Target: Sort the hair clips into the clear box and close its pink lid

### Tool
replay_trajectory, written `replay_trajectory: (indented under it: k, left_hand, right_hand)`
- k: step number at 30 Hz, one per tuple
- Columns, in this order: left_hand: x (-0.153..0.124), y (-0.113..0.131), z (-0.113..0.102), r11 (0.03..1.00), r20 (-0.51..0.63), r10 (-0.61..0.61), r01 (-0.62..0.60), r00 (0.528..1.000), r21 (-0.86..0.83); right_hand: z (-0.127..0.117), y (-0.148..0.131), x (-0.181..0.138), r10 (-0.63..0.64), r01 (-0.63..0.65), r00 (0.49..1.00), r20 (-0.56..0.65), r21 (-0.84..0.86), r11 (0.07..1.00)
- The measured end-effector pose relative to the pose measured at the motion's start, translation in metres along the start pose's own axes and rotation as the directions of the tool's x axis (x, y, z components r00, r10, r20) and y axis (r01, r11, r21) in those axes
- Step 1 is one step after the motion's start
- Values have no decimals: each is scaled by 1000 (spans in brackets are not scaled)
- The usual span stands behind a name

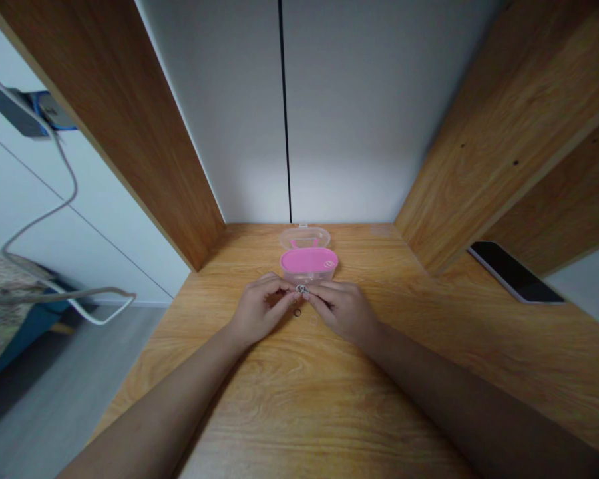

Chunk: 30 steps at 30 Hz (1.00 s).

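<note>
Fingertips meet at the middle of the wooden table, where my left hand [255, 311] and my right hand [348, 310] pinch small silvery rings [301, 289] between them. The rings look linked, but they are too small to tell for sure. Just behind my fingers is a clear oval plastic box with a pink top [307, 260]. Its clear lid [304, 237] is folded back toward the wall. A small dark ring [297, 315] and a pale, faint ring [314, 323] lie on the wood below my fingers.
A phone [516, 271] lies on the table at the right, by a wooden panel [504, 133]. Another wooden panel [124, 113] stands at the left. A white cable [72, 173] hangs beyond it. Behind the box rises a pale wall [349, 133].
</note>
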<state>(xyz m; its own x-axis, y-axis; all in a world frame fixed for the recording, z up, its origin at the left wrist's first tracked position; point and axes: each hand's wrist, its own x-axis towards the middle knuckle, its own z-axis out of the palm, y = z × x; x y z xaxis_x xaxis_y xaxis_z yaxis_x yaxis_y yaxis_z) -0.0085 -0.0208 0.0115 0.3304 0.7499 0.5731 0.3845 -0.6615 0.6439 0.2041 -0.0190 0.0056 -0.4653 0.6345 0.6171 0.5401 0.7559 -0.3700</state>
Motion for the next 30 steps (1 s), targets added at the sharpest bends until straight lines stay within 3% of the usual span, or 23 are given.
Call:
replay_trajectory:
  k: [18, 25, 30]
  left_hand:
    - [1, 4, 0, 998, 15, 50, -50, 999, -33]
    - [-1, 4, 0, 999, 26, 24, -23, 999, -24]
    - [0, 4, 0, 1000, 31, -12, 12, 999, -3]
  right_hand:
    - [1, 5, -2, -135, 142, 990, 52, -191, 971]
    - [1, 6, -3, -114, 132, 989, 94, -226, 965]
    - [2, 3, -3, -30, 39, 998, 51, -192, 981]
